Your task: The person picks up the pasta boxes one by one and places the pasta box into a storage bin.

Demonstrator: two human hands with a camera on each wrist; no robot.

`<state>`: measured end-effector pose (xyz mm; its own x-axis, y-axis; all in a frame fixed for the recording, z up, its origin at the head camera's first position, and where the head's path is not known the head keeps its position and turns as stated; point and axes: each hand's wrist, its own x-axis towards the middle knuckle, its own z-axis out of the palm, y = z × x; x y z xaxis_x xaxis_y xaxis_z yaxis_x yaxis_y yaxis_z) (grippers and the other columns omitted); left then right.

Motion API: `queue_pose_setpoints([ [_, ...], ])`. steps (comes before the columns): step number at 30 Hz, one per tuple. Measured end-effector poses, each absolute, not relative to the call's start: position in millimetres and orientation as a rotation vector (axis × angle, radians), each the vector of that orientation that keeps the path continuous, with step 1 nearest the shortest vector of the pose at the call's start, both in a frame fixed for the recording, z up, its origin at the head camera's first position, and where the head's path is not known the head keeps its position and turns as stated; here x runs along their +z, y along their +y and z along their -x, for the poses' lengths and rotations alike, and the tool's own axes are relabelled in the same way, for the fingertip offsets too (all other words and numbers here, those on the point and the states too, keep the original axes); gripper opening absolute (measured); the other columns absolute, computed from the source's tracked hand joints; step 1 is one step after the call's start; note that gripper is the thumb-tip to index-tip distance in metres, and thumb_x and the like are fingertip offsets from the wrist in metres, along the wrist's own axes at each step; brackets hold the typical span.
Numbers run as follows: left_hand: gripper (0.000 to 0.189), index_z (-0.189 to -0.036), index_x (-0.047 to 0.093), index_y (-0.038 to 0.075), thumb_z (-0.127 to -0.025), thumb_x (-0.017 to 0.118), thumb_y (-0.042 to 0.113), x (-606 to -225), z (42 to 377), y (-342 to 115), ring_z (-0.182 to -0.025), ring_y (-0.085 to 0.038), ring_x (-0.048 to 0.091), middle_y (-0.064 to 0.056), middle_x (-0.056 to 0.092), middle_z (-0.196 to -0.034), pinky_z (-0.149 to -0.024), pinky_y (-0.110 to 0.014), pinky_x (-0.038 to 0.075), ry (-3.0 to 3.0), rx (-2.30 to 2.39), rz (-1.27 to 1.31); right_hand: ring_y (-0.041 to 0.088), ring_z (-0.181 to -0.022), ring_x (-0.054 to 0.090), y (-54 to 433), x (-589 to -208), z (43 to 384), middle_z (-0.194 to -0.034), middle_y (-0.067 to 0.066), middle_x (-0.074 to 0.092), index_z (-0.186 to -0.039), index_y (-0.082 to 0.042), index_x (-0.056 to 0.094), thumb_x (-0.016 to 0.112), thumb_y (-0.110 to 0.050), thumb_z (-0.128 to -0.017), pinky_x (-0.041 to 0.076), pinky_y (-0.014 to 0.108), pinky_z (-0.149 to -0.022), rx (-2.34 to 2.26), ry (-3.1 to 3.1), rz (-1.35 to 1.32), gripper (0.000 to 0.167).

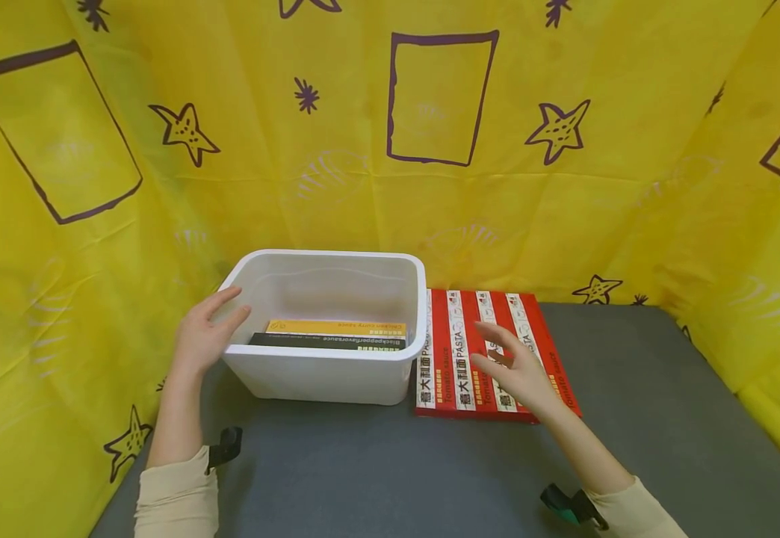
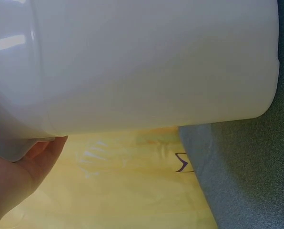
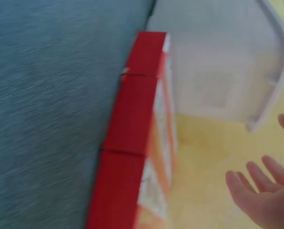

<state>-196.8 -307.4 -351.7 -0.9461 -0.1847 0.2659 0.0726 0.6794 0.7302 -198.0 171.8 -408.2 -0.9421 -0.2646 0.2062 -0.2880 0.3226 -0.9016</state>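
A white plastic bin (image 1: pixel 319 379) stands left of centre. Inside lie a yellow chicken curry sauce box (image 1: pixel 336 327) and a black pepper sauce box (image 1: pixel 326 341). My left hand (image 1: pixel 205 332) is at the bin's left rim, thumb and forefinger spread; in the left wrist view its fingertips (image 2: pixel 61 142) show right by the rim, the rest partly hidden. Right of the bin, several red-and-white tomato sauce pasta boxes (image 1: pixel 440 388) lie flat side by side. Over them hovers my right hand (image 1: pixel 514 370), fingers parted and loosely bent, holding nothing.
A dark grey tabletop (image 1: pixel 376 471) lies under everything. Yellow cloth (image 1: pixel 356 134) with purple drawings hangs behind and along both sides. Each forearm wears a black wrist camera, one by the left sleeve (image 1: pixel 178 493) and one by the right.
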Motion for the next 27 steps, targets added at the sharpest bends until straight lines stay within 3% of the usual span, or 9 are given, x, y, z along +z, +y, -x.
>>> queue_pose_setpoints([
  [7, 0.056, -0.142, 0.051, 0.008, -0.096, 0.06, 0.039, -350, 197, -307, -0.135, -0.046, 0.036, -0.021, 0.044, -0.146, -0.105, -0.065, 0.028, -2.588, -1.131, -0.103, 0.04, -0.129, 0.047, 189, -423, 188, -0.145, 0.016, 0.045, -0.144, -0.009, 0.045, 0.069, -0.025, -0.092, 0.051, 0.05, -0.093, 1.678, -2.62, -0.37, 0.059],
  [15, 0.056, -0.142, 0.051, 0.007, -0.096, 0.06, 0.037, -351, 197, -308, -0.134, -0.047, 0.036, -0.022, 0.044, -0.146, -0.105, -0.064, 0.028, -2.574, -1.132, -0.095, 0.038, -0.133, 0.041, 201, -434, 184, -0.144, 0.018, 0.045, -0.143, -0.007, 0.045, 0.069, -0.022, -0.093, 0.046, 0.047, -0.098, 1.66, -2.632, -0.303, 0.058],
  [27, 0.056, -0.141, 0.052, 0.007, -0.096, 0.06, 0.039, -352, 196, -309, -0.134, -0.046, 0.036, -0.021, 0.044, -0.146, -0.105, -0.064, 0.029, -2.582, -1.121, -0.096, 0.036, -0.131, 0.044, 220, -441, 179, -0.144, 0.017, 0.046, -0.143, -0.004, 0.045, 0.069, -0.02, -0.092, 0.041, 0.046, -0.102, 1.599, -2.648, -0.228, 0.059],
])
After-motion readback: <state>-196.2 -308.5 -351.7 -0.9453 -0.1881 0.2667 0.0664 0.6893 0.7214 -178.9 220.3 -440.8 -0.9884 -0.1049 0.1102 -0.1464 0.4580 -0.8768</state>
